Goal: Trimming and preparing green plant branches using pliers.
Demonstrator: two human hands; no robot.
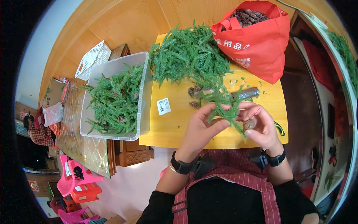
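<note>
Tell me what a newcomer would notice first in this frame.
Likely the bright red bag of brown cones at the far right of the yellow table, beside a big pile of green sprigs. Near the front edge, the left hand and right hand hold one green sprig, the right also gripping a brown cone. A clear bin of sprigs sits left.

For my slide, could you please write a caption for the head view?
Left hand and right hand hold a green sprig and pine cone over a yellow table.
</note>
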